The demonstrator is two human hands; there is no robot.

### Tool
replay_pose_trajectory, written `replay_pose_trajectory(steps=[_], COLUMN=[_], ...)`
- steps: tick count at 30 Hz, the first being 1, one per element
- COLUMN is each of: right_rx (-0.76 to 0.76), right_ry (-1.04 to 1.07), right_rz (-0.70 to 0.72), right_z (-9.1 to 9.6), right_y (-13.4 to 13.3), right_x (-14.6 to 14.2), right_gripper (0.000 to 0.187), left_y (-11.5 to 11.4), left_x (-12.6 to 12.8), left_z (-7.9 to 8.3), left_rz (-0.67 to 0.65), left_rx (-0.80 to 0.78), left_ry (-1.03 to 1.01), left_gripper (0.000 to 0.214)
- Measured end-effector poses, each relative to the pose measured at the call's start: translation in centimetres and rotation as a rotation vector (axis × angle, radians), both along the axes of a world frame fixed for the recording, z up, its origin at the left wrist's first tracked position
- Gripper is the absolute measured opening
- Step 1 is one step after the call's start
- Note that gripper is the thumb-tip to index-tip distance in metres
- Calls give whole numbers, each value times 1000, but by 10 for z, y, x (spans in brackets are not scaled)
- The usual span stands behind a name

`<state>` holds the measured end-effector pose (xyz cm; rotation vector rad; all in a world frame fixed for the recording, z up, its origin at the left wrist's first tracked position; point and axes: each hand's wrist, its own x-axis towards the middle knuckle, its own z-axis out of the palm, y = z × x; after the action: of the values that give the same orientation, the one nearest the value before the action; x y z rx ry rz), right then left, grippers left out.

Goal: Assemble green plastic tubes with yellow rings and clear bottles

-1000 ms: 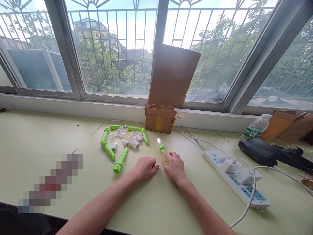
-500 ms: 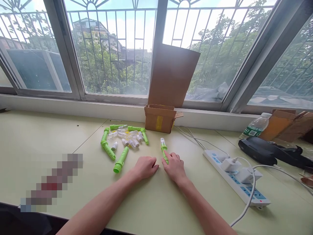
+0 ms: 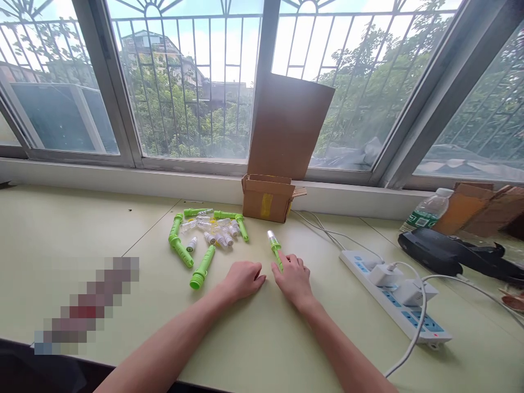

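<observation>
My right hand [image 3: 292, 275] lies on the table with its fingers closed around the lower part of a green plastic stick [image 3: 275, 248]. The stick points away from me, its clear and whitish tip beyond my fingers; part of the handle is hidden under the hand. Beside it to the left, my left hand [image 3: 243, 281] rests on the table, loosely curled, with nothing visible in it. A loose green handle [image 3: 202, 268] with a threaded end lies left of that hand. Farther off are several white-capped clear pieces [image 3: 221, 239], ringed by more green handles [image 3: 182, 252].
A small cardboard box [image 3: 266, 202] stands open against the window sill. To the right lie a white power strip [image 3: 393, 303] with plugs and cables, a black strapped object [image 3: 429, 252] and a plastic bottle [image 3: 426, 212]. A blurred patch [image 3: 88, 308] covers something at the left.
The green stick in my right hand has turned slightly, its tip shifting a little left and looking whiter. My left hand and the loose pieces stay put.
</observation>
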<state>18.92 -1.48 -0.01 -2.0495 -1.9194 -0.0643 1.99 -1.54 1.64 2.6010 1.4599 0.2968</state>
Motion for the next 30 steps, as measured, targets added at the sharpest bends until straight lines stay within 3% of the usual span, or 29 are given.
replay_pose_trajectory(steps=[7, 21, 27, 30], right_rx=[50, 119, 307, 295], right_ry=[-29, -20, 119, 227], right_rz=[-91, -75, 147, 282], right_z=[-1, -3, 4, 7], right_y=[1, 2, -3, -8], right_x=[1, 1, 0, -4], right_gripper=[44, 45, 38, 36], left_y=[1, 3, 3, 5], left_x=[-1, -1, -2, -1], left_z=[-1, -3, -5, -8], left_rz=[-13, -36, -31, -14], left_rx=[4, 35, 36, 36], left_ry=[-13, -5, -13, -21], left_gripper=[26, 26, 25, 25])
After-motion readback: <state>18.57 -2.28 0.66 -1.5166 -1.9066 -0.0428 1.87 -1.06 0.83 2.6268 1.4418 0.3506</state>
